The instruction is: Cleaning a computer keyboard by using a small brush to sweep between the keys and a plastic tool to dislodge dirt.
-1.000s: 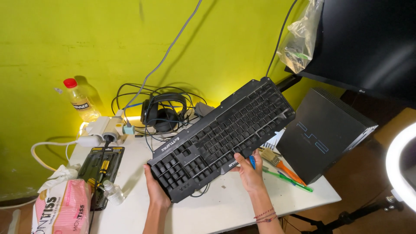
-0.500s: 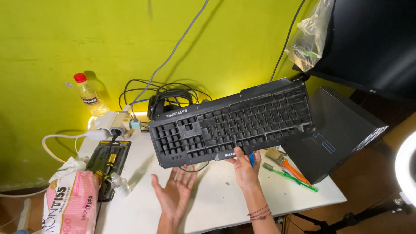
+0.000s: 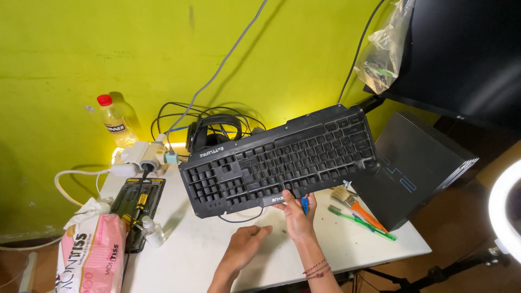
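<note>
Fingers of the right hand (image 3: 297,217) are pinching the near long edge of a black rectangular plastic computer keyboard (image 3: 279,160), thumb on the key side and the other fingers hidden behind it, so the grip is closed on that edge at about its middle. That hand alone is holding the keyboard up off the white rectangular table (image 3: 190,255), keys facing the camera, its right end tilting higher than its left. Below it the left hand (image 3: 245,247) is hovering loosely curled and holding nothing, just beside the right wrist and clear of the keyboard. Open tabletop is lying under and in front of both hands, reaching to the near table edge. To the left, near that side edge, a black tool kit tray (image 3: 138,203) and a pink tissue pack (image 3: 92,255) are sitting. To the right, a green toothbrush (image 3: 361,221) and a small paintbrush (image 3: 353,202) are lying beside a black box-shaped console (image 3: 418,163), which is overhanging the right table edge. Behind the keyboard, black headphones (image 3: 214,127) and tangled cables are crowding the yellow-green wall (image 3: 163,49).
</note>
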